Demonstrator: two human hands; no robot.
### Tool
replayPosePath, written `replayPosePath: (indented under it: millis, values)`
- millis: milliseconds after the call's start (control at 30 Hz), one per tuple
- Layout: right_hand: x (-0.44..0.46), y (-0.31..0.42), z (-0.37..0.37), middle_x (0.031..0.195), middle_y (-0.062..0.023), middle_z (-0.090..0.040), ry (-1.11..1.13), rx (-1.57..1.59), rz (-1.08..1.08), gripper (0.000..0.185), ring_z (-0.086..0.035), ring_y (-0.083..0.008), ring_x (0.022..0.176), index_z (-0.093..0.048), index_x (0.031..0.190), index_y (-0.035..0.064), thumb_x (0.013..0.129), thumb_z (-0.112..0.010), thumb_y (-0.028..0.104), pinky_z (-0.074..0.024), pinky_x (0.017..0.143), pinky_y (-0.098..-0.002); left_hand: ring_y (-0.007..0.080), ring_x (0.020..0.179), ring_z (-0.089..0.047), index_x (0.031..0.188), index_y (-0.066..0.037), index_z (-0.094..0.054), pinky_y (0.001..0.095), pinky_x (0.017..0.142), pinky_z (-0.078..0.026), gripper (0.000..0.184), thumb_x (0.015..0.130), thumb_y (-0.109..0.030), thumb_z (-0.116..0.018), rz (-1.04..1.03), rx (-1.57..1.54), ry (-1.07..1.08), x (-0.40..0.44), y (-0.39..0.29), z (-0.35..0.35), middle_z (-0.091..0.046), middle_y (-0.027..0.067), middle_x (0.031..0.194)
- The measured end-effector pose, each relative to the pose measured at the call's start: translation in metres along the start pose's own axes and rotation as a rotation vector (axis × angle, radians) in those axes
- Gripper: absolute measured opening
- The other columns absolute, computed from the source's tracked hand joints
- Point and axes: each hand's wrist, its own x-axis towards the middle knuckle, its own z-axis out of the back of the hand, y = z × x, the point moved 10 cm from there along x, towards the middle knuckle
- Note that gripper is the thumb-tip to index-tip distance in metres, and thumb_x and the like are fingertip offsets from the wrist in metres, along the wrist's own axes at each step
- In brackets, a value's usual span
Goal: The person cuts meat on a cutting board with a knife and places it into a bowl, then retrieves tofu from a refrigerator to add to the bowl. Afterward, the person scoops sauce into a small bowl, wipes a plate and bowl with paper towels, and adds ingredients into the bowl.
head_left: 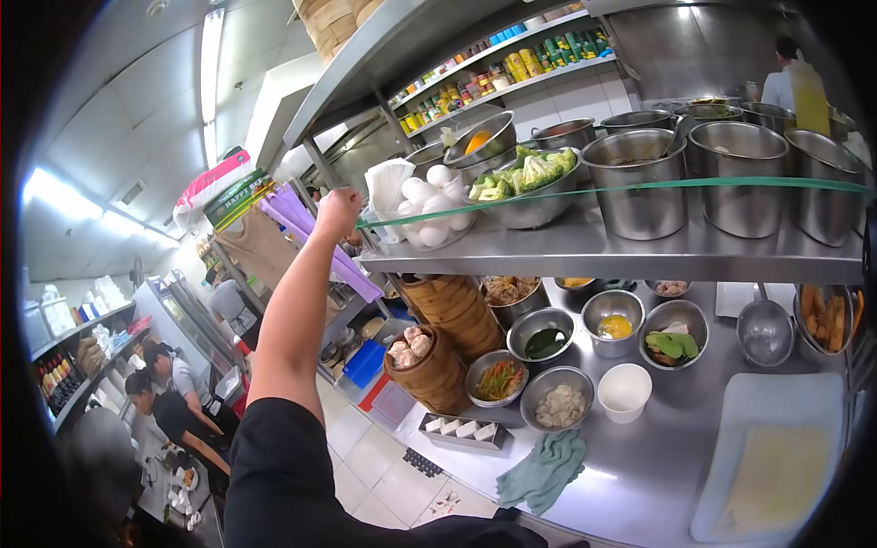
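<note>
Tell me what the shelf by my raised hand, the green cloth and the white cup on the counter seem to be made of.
Shelf: softly shiny metal, probably stainless steel, by its grey sheen. Green cloth: matte fabric, judging by its limp folds; fibre unclear. White cup: smooth plastic or paper; its plain surface leaves that open.

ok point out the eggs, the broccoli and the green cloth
Eggs (419,191): head view, shell of one egg
Broccoli (533,173): head view, middle florets
Green cloth (543,470): head view, its crumpled middle
</note>
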Motion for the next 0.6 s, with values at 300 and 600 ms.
replayPosePath:
  millis: [300,600]
  values:
    - [-0.015,-0.026,0.052,0.106,-0.0129,-0.065,-0.074,0.166,-0.054,0.031,-0.056,-0.0226,0.093,-0.061,0.117,0.0057,0.095,-0.056,0.027,-0.0468,0.08,-0.0397,0.035,0.089,-0.069,0.089,-0.01,-0.075,0.0417,0.082,-0.053,0.021,0.08,-0.025,-0.064,0.098,-0.111,0.142,0.02,0.011,-0.035,-0.071,0.0184,0.091]
    - [-0.055,-0.081,0.152,0.101,-0.0106,-0.066,-0.182,0.636,-0.076,0.026,-0.056,-0.0206,0.087,-0.064,0.112,0.0082,0.098,-0.053,0.027,-0.0475,0.075,-0.0401,0.0378,0.097,-0.066,0.091,-0.003,-0.07,0.0434,0.088,-0.052,0.026,0.081,-0.025,-0.061,0.115,-0.187,0.079,0.015,0.016,-0.04,-0.07,0.022,0.096]
